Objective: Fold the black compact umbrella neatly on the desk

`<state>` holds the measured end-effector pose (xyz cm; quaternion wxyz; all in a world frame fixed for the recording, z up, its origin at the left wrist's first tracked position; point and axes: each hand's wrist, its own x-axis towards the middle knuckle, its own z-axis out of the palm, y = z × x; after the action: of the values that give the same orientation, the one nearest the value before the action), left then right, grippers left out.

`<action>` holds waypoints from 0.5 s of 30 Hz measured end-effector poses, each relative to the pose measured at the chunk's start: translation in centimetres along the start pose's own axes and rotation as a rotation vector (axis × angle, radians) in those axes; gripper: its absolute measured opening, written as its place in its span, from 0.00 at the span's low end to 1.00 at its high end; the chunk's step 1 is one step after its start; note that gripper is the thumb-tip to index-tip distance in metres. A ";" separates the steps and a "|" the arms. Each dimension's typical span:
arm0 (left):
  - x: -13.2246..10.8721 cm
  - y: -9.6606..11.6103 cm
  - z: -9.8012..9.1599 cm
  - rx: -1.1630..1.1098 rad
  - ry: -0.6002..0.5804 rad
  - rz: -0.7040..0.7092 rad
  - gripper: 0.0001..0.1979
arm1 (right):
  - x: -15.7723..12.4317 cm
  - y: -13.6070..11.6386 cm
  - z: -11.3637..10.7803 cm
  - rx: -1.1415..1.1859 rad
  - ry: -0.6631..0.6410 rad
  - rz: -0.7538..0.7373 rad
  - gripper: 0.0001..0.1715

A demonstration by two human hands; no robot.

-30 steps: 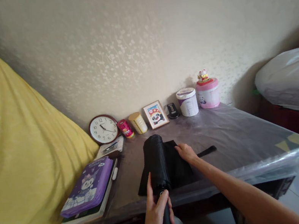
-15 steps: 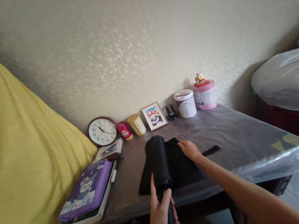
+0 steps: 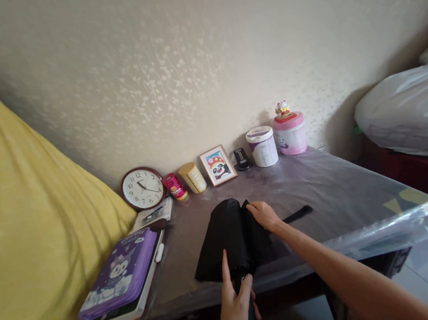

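A folded black umbrella (image 3: 228, 240) rests over the near part of the table, its handle pointing toward me. My left hand (image 3: 237, 305) is wrapped round the handle, the forefinger stretched along the cloth. On the right side, my right hand (image 3: 263, 214) pinches a flap of the umbrella's fabric close to the rolled body. A loose fabric panel spreads out to the left. Beyond my right wrist, the black strap (image 3: 300, 213) lies on the table.
Along the wall stand a round clock (image 3: 143, 188), a pink can (image 3: 174, 187), a yellow can (image 3: 193, 178), a picture frame (image 3: 218, 165) and two tubs (image 3: 262, 147). At left, a purple case (image 3: 118, 276) lies on books beside a yellow curtain (image 3: 21, 216). Clear plastic (image 3: 376, 233) covers the table (image 3: 327, 189).
My right hand has moved a little left, bringing the gripped flap nearer the umbrella's body. More fabric now shows on the left, less on the right. The view has shifted slightly.
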<state>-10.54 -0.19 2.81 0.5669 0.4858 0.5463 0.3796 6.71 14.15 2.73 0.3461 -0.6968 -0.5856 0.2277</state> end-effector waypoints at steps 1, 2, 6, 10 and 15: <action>0.0 -0.1 0.1 0.014 0.002 0.002 0.45 | 0.0 -0.1 0.1 0.002 -0.003 0.000 0.18; 0.1 -0.3 0.2 0.031 0.008 0.006 0.45 | 0.0 -0.2 0.2 0.004 -0.006 -0.001 0.18; 0.3 -1.0 0.2 0.104 0.017 0.030 0.43 | -0.2 -0.7 0.5 0.016 -0.012 -0.012 0.17; 0.3 -1.1 0.0 0.145 -0.009 0.032 0.43 | -0.2 -1.2 0.8 0.043 -0.028 -0.020 0.15; 0.1 -0.9 0.0 0.185 -0.042 0.051 0.42 | 0.0 -1.4 1.5 0.091 -0.059 -0.019 0.17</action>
<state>-10.66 -0.30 1.89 0.5211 0.5578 0.5543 0.3317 4.66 14.54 2.78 0.3622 -0.6678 -0.5910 0.2713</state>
